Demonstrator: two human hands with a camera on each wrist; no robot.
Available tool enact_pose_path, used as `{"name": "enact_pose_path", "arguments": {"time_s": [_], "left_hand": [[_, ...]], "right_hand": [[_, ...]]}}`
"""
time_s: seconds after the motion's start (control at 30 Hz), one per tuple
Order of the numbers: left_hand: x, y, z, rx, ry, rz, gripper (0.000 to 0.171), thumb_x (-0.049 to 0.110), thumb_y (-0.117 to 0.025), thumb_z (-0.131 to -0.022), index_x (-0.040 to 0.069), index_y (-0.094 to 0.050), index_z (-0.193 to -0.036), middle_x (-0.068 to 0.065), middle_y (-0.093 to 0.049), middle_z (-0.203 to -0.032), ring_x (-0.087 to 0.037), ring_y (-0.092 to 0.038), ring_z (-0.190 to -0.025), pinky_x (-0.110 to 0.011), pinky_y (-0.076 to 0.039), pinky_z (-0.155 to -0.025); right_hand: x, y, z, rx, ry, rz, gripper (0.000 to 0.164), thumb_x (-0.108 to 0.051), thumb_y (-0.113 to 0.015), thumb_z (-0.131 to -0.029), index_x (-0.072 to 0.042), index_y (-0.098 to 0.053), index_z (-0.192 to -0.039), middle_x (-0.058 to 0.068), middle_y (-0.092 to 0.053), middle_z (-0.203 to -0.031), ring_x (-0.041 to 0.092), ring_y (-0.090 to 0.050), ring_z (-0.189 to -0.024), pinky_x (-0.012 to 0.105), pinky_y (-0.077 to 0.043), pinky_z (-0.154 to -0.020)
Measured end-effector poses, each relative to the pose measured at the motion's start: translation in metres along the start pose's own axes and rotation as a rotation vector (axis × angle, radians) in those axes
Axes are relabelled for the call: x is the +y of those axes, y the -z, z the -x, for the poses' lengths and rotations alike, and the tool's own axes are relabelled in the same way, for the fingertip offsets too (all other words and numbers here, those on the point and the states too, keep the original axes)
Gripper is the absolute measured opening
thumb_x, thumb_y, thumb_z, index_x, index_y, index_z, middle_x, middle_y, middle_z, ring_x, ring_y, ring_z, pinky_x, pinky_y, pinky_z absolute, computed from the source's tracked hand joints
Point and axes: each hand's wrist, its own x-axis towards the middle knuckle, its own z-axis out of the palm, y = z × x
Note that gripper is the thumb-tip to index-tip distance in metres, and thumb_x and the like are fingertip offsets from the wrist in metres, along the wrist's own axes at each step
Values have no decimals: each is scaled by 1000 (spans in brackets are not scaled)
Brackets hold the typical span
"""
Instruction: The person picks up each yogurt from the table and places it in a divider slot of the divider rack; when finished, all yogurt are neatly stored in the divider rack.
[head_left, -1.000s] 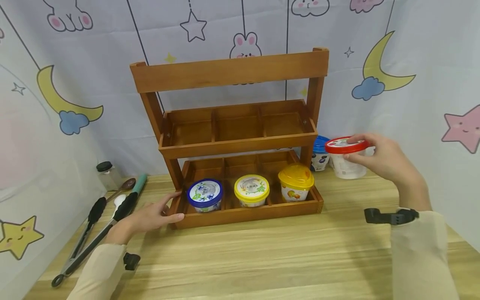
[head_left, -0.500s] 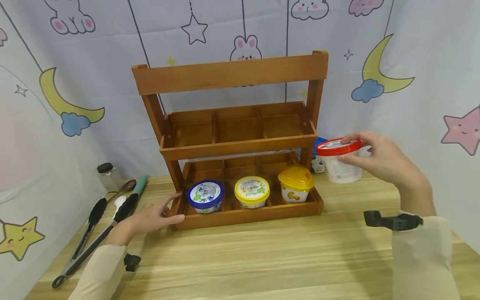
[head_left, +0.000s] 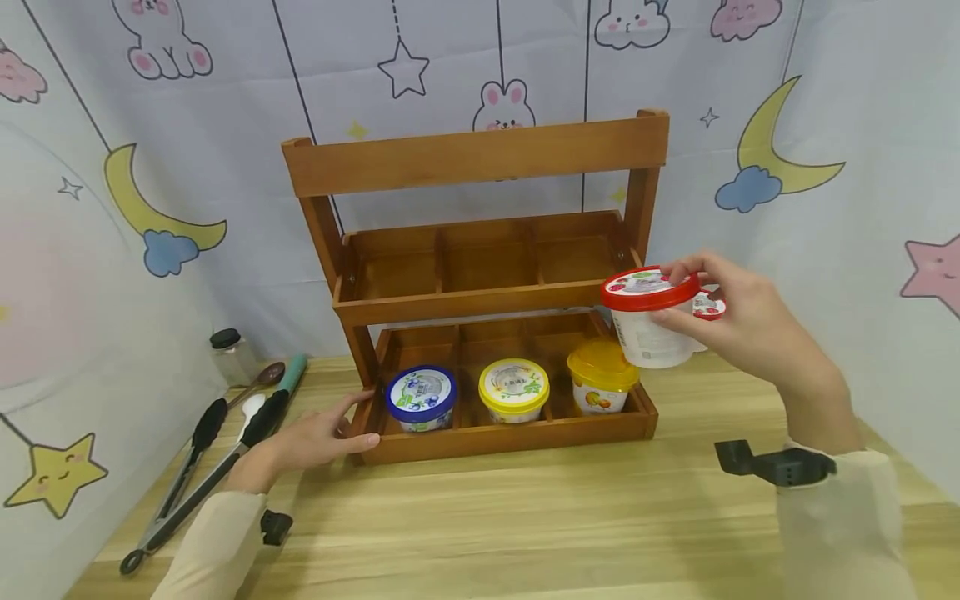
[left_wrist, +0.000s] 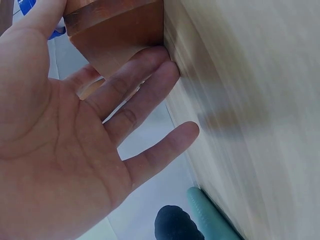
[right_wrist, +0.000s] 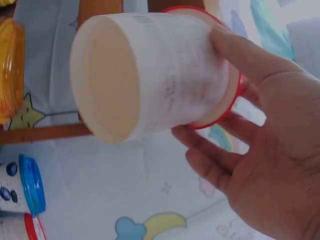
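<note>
My right hand (head_left: pixel 738 321) holds a white plastic tub with a red lid (head_left: pixel 648 337) by its lid and upper side, thumb in front. The tub is raised at the right end of the two-tier wooden rack (head_left: pixel 480 158), overlapping a yellow domed-lid cup (head_left: pixel 600 371) in the head view. In the right wrist view the tub's base (right_wrist: pixel 107 80) faces the camera. My left hand (head_left: pixel 311 442) touches the rack's lower left corner, its fingers (left_wrist: pixel 150 87) extended along the side. The lower tier also bears a blue-lidded tub (head_left: pixel 422 398) and a yellow-lidded tub (head_left: pixel 514 388).
Black-tipped tongs (head_left: pixel 202 492), a wooden spoon (head_left: pixel 266 375) and a black-lidded jar (head_left: pixel 234 358) lie or stand at left. Beyond the rack's right end are a blue-lidded cup (right_wrist: pixel 22 185) and another red-lidded one (head_left: pixel 708 306). A patterned curtain (head_left: pixel 450 50) backs the table.
My right hand has carried the red-lidded tub leftward from beside the rack to over its right end. My left hand stays at the rack's corner. The head view has shifted slightly.
</note>
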Motion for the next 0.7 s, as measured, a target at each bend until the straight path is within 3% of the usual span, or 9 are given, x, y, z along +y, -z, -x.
{"name": "enact_pose_path", "arguments": {"time_s": [0.17, 0.27, 0.4, 0.63, 0.7], "left_hand": [[0, -1, -2, 6, 1, 11, 86, 58, -65, -91, 18, -26, -158, -13, -64, -116, -30, -62, -105, -54, -50, -87], [1, -1, -3, 7, 5, 11, 87, 59, -64, -91, 19, -26, -158, -13, -64, -116, -30, -61, -105, -55, -49, -88], [0, -3, -4, 7, 1, 11, 87, 60, -64, -91, 19, -26, -158, -13, -64, -115, -30, -61, -104, -54, -49, -87], [-1, -4, -1, 19, 11, 9, 87, 60, -64, -91, 18, -26, -158, -12, -64, -116, -29, -62, -102, -51, -50, -84], [-1, -3, 0, 24, 16, 5, 87, 60, -63, -91, 19, -27, -158, -13, -64, -117, -30, -62, -104, -52, -50, -85]], "right_hand": [[-12, -17, -8, 61, 147, -22, 37, -11, -83, -83, -6, -56, -107, 8, -64, -128, 24, -55, -102, 18, -42, -79], [-20, -27, -15, 70, 194, -52, 38, -9, -83, -82, -5, -56, -108, 7, -65, -129, 22, -54, -101, 19, -42, -80], [-33, -42, -29, 45, 200, -97, 37, -12, -82, -85, -7, -54, -109, 6, -64, -130, 24, -59, -98, 18, -46, -79], [-63, -70, -55, -33, 195, -214, 36, -16, -78, -89, -9, -50, -110, 4, -59, -136, 27, -63, -107, 45, -57, -82], [-72, -77, -61, -50, 211, -238, 36, -15, -79, -88, -9, -50, -110, 5, -58, -137, 26, -62, -107, 44, -57, -80]]}}
